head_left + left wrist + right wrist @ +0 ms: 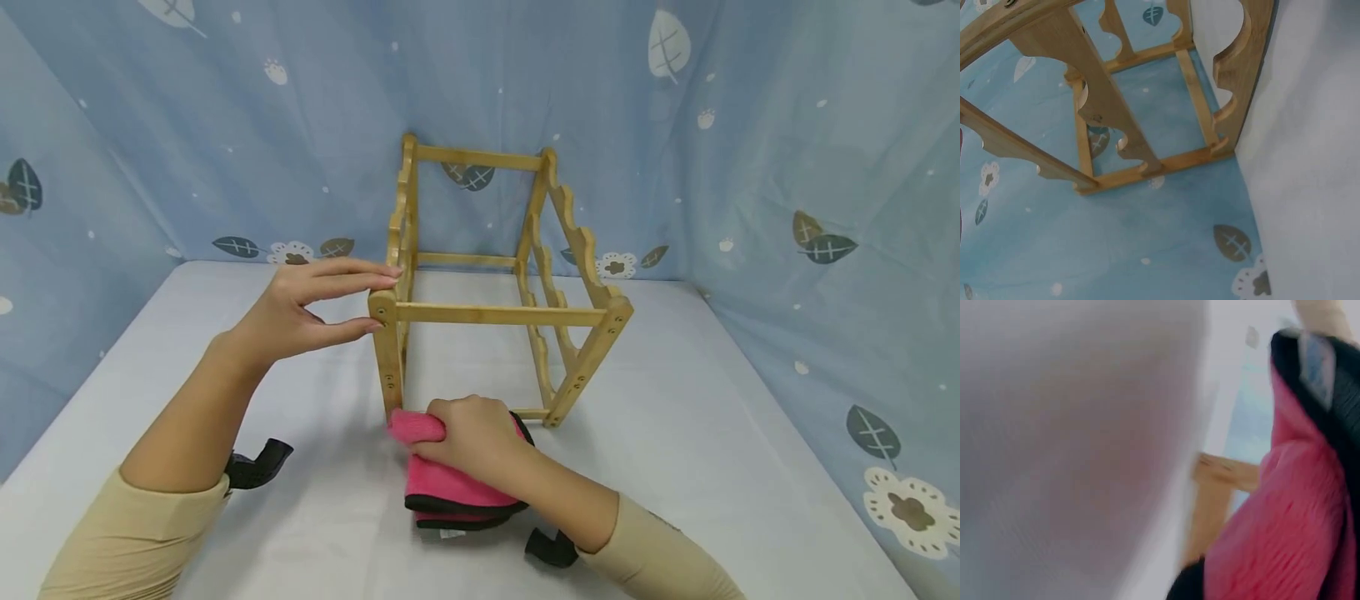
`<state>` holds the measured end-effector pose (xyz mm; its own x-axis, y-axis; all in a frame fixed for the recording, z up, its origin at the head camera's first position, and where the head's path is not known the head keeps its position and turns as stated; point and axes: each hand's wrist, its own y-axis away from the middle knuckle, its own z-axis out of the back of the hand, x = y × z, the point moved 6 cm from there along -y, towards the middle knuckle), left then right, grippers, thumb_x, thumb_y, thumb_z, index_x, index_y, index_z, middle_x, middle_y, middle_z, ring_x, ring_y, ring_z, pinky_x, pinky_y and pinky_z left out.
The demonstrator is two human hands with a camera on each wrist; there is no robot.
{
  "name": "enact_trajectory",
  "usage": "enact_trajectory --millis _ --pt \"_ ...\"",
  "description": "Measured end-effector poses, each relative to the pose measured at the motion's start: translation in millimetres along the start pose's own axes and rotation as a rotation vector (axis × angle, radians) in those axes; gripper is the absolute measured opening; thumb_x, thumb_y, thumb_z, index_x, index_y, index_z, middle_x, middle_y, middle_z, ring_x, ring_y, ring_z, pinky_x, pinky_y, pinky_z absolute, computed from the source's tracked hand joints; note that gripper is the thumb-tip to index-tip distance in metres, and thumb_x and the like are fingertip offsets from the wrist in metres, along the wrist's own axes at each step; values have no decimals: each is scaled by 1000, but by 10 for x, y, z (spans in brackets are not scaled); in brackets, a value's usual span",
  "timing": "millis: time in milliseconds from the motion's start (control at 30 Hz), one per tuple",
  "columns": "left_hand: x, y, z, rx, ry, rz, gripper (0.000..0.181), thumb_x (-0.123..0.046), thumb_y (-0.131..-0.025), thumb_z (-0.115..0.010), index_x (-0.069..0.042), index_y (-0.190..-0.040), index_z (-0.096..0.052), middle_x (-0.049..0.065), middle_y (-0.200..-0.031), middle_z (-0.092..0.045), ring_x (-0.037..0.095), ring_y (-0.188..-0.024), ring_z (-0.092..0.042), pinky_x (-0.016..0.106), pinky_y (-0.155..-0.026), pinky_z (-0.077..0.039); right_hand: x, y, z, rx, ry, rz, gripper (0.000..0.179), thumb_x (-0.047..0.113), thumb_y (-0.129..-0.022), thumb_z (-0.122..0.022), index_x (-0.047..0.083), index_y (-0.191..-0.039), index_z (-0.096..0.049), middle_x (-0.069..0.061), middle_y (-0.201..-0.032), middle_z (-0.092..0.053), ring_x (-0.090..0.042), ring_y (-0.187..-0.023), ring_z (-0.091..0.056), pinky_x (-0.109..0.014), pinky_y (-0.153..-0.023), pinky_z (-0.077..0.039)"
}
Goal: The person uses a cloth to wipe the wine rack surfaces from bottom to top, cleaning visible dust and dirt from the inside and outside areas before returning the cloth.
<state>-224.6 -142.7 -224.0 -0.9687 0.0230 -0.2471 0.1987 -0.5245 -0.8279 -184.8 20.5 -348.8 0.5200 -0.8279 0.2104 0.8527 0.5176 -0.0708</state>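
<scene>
A light wooden rack (498, 314) with scalloped side rails stands on the white surface. At its near left corner my left hand (300, 300) holds the frame, fingers over the top and thumb lower on the post. My right hand (480, 437) grips a folded pink cloth (457, 487) with black edging, at the foot of the rack's near side. A bunched end of the cloth sticks out past the fingers. In the right wrist view the pink cloth (1285, 531) is blurred and close, with a pale tag on its black edge. The left wrist view shows the scalloped slats (1104, 87).
A blue curtain (300, 125) with leaf and flower prints hangs behind and on both sides of the white tabletop (712, 467). A black wrist mount (258, 467) shows by the left forearm and another black piece (551, 548) by the right forearm.
</scene>
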Motion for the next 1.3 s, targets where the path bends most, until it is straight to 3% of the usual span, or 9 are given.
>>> enact_trajectory --millis 133,267,467,633,767,967,1300 --pt "9 2 -3 -4 -2 -1 38 -24 -87 -70 3 -113 -67 13 -117 -66 13 -110 -62 19 -89 -50 -77 156 300 -106 -150 31 27 44 -76 -76 20 -79 -65 13 -53 -47 -2 -47 -42 -18 -43 -35" --pt "6 0 -12 -17 15 -4 37 -23 -86 -71 4 -112 -67 12 -116 -66 13 -110 -62 19 -88 -51 -160 332 616 -250 -222 96 25 37 -73 -81 18 -77 -65 12 -56 -50 1 -48 -41 -15 -44 -35" --pt "3 -11 -25 -31 28 -6 36 -21 -86 -71 5 -111 -67 14 -115 -66 15 -109 -62 20 -87 -51 -403 636 1098 -454 -241 150 26 25 -66 -86 13 -82 -69 8 -63 -60 1 -51 -47 -14 -46 -41" --pt "-1 -5 -21 -33 20 -7 36 -21 -86 -70 6 -110 -67 14 -115 -66 15 -110 -62 19 -87 -51 -653 856 1448 -565 -242 133 32 11 -60 -89 9 -87 -71 3 -73 -68 -3 -59 -59 -11 -56 -50" --pt "-5 -8 -27 -30 19 -15 36 -22 -86 -70 6 -110 -67 14 -115 -66 14 -110 -62 18 -86 -50 -865 1013 1661 -644 -198 90 31 4 -57 -89 9 -82 -70 2 -68 -66 -1 -55 -55 -10 -53 -47" --pt "2 -32 -30 -18 11 7 36 -22 -87 -70 4 -111 -67 12 -116 -66 14 -110 -62 19 -86 -51 -1177 1154 1858 -732 -102 5 33 2 -56 -88 6 -83 -71 -3 -62 -61 7 -52 -47 -8 -47 -41" --pt "-7 -12 -15 -29 7 3 36 -22 -86 -70 6 -109 -68 11 -116 -66 14 -109 -62 18 -85 -51 -1297 1054 1797 -728 -112 46 33 0 -56 -88 7 -85 -72 -3 -68 -64 8 -57 -50 -6 -53 -44"
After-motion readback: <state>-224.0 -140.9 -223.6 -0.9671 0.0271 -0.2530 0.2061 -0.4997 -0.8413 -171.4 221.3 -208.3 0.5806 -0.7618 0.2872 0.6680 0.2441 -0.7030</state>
